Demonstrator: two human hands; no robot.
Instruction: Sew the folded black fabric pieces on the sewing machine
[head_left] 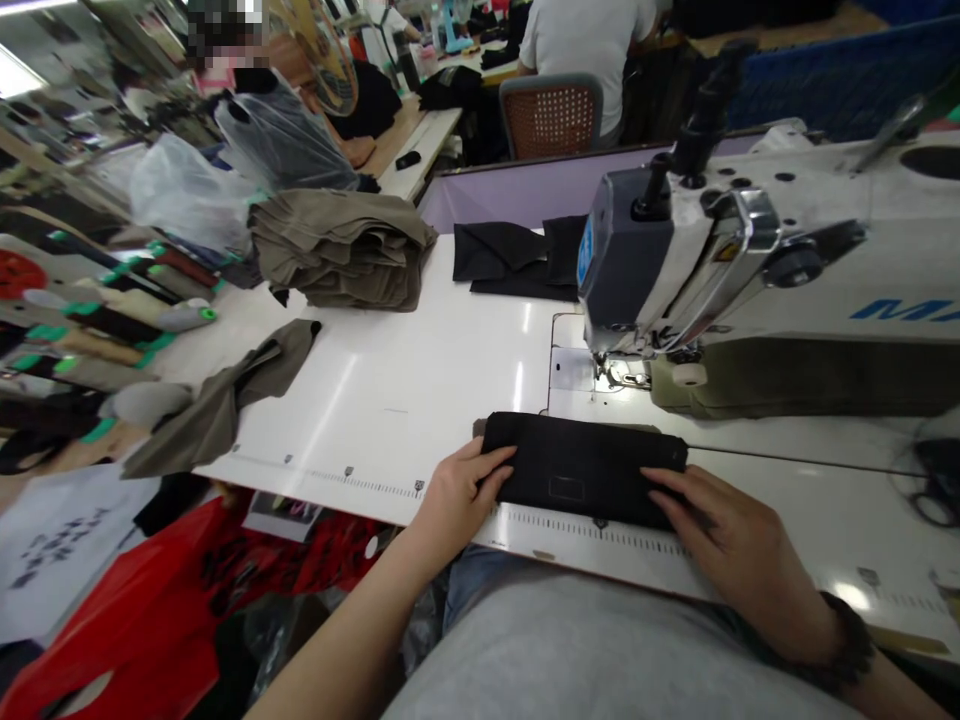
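A black fabric piece [577, 465] with a small stitched rectangle lies flat near the front edge of the white sewing table [420, 370]. A strip of olive cloth [645, 428] shows beneath its far edge. My left hand [466, 495] pinches the left end between thumb and fingers. At the right end, my right hand [720, 525] grips the same piece, thumb below and fingers on top. Beyond the fabric stands the sewing machine [637, 250], its needle and presser foot [622, 372] over the metal plate.
A stack of olive fabric pieces [341, 245] sits at the back left, and black pieces [517, 260] lie behind the machine head. Thread cones [127, 310] crowd the left side. Scissors [937, 490] rest at the far right. A person [577, 50] sits beyond the purple partition [495, 195].
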